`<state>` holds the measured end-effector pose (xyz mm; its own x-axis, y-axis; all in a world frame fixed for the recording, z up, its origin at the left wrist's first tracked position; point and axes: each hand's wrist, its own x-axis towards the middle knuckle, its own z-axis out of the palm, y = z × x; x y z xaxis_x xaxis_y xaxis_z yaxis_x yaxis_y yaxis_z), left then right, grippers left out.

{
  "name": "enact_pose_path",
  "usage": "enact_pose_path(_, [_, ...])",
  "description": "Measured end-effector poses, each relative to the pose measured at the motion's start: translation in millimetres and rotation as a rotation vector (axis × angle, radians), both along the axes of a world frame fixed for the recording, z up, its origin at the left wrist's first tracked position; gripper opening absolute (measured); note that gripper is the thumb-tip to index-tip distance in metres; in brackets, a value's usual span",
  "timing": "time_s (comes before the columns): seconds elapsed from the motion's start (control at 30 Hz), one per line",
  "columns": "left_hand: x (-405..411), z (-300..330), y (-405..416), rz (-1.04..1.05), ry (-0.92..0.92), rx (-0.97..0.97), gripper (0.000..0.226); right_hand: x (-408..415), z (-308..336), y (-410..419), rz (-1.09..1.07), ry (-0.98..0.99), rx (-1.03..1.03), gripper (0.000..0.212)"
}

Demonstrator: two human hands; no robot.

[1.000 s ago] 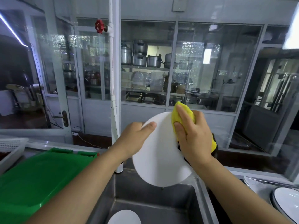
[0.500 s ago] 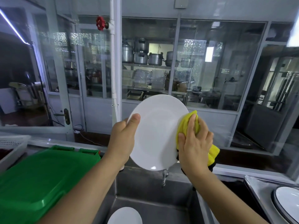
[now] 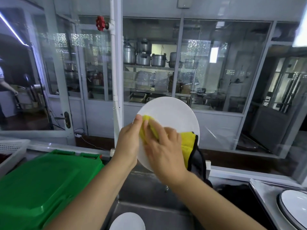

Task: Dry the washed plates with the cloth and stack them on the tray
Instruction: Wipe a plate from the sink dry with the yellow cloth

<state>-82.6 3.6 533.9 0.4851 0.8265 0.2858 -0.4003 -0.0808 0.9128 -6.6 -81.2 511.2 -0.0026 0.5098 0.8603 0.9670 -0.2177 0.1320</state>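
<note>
Plate (image 3: 172,113) upright, face toward camera, cloth (image 3: 186,143) pressed on it

Your right hand (image 3: 163,152) smeared by motion blur; finger outlines soft, grip on yellow cloth (image 3: 186,143) hard to read. Cloth partly hidden under that hand. Lower left of white plate (image 3: 172,117) covered by both hands; left hand (image 3: 128,145) fingers behind plate, unseen. Plate in sink (image 3: 127,221) cut by bottom edge. Rimmed plate on tray (image 3: 292,208) cut by right edge. Green bin lid (image 3: 41,185) runs off left edge.
</note>
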Motion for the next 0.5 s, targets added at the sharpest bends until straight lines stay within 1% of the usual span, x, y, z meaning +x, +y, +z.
enact_pose_path(0.03, [-0.1,1.8,0.9,0.001,-0.039,-0.040,0.054,-4.7,-7.6,-0.8,0.026,-0.002,-0.022,0.055])
enact_pose_path(0.07, [-0.4,2.9,2.1,0.010,-0.062,-0.068,0.054,-7.9,-15.2,-2.2,0.055,-0.005,-0.039,0.055])
enact_pose_path(0.17, [-4.1,3.5,7.6,0.056,-0.106,-0.069,0.035,-5.6,-36.1,-10.4,0.148,-0.055,-0.054,0.051])
enact_pose_path(0.23, [-8.4,3.5,10.5,0.077,-0.104,-0.083,0.034,6.1,-45.2,-18.7,0.189,-0.082,-0.047,0.048])
enact_pose_path(0.3, [-12.2,3.9,11.4,0.095,-0.081,-0.108,0.036,23.2,-50.8,-26.9,0.189,-0.103,-0.046,0.045])
enact_pose_path(0.37, [-16.4,3.2,12.7,0.094,-0.072,-0.104,0.038,40.4,-53.3,-33.1,0.181,-0.081,-0.039,0.044])
enact_pose_path(0.43, [-20.6,2.8,15.1,0.087,-0.047,-0.062,0.039,54.5,-50.5,-38.6,0.165,-0.011,-0.007,0.040])
enact_pose_path(0.5, [-24.7,2.0,17.8,0.066,-0.022,0.002,0.040,66.3,-41.2,-43.1,0.110,0.014,0.009,0.040])
